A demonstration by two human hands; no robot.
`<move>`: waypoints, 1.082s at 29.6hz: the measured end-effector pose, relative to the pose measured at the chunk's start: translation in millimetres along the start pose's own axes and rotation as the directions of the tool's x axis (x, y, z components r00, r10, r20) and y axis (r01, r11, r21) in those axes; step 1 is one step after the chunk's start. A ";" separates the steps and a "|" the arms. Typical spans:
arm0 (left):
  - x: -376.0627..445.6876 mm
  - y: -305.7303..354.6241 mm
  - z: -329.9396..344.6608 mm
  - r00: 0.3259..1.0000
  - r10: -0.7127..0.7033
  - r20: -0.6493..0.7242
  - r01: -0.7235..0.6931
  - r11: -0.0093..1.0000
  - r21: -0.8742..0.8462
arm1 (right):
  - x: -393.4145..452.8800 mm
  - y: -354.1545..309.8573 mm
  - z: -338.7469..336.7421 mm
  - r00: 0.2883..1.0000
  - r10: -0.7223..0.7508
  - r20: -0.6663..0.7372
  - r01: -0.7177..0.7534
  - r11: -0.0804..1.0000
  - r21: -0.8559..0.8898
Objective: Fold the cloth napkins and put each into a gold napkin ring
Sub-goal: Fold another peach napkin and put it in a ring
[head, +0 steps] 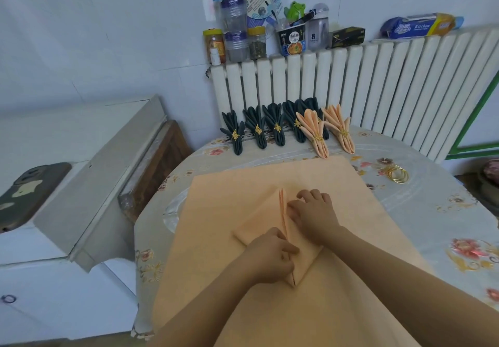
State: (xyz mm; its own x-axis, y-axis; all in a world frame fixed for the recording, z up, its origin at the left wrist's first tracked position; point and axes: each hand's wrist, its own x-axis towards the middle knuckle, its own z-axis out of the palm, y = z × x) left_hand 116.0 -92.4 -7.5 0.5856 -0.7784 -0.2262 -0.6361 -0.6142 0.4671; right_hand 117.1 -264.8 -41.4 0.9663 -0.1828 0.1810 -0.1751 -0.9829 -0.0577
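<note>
A peach napkin [259,225] lies partly folded, with a raised pleat down its middle, on top of a flat stack of peach napkins [229,192]. My left hand [270,257] pinches the pleat near its lower end. My right hand [314,213] presses on the fold's right side, fingers curled at the pleat. Loose gold napkin rings [397,175] lie on the table at the right. Against the radiator stand several dark green napkins [255,128] and two peach napkins [317,133], each in a gold ring.
A round table with a floral cover [445,219] holds everything. A white radiator [378,82] runs behind, with jars, bottles and a cup [293,40] on its top. A white cabinet [81,171] stands to the left.
</note>
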 end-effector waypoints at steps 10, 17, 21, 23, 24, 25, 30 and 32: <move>2.8 -13.3 -5.9 0.998 0.027 0.059 -0.024 0.999 -0.047 | -111.9 -50.4 -10.9 0.960 0.068 -0.273 0.022 0.949 0.314; -4.1 0.0 -11.7 0.998 0.028 0.053 -0.030 0.999 0.037 | -114.8 -57.8 -11.9 0.947 -0.157 -0.279 0.181 0.981 0.063; -16.3 17.0 -5.2 0.998 0.063 0.013 -0.063 0.997 0.054 | -125.6 -32.5 -15.1 0.930 -0.232 -0.287 0.244 0.970 0.004; -21.5 22.4 0.8 0.998 0.060 -0.005 -0.060 0.997 0.046 | -131.5 -14.2 -15.9 0.905 -0.290 -0.312 0.300 0.954 -0.016; -24.6 25.9 5.1 0.998 0.062 -0.005 -0.062 0.997 0.047 | -135.2 -4.7 -18.5 0.904 -0.297 -0.308 0.306 0.952 -0.019; -27.7 29.7 9.3 0.998 0.063 0.004 -0.064 0.996 0.056 | -137.7 3.4 -21.1 0.905 -0.301 -0.300 0.310 0.951 -0.018; -35.4 40.6 24.1 0.996 0.066 0.053 -0.073 0.985 0.154 | -146.8 16.2 -26.2 0.916 -0.303 -0.262 0.328 0.943 0.056; -34.6 41.6 26.3 0.995 0.091 0.030 -0.095 0.973 0.212 | -148.3 15.7 -23.7 0.923 -0.282 -0.262 0.316 0.943 0.099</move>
State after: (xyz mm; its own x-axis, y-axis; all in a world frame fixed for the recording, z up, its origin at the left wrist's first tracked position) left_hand 56.1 -94.5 -2.7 0.5102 -0.8345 -0.2080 -0.7808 -0.5509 0.2948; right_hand -33.4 -253.7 -45.9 0.8920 0.1019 0.4403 0.1590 -0.9827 -0.0947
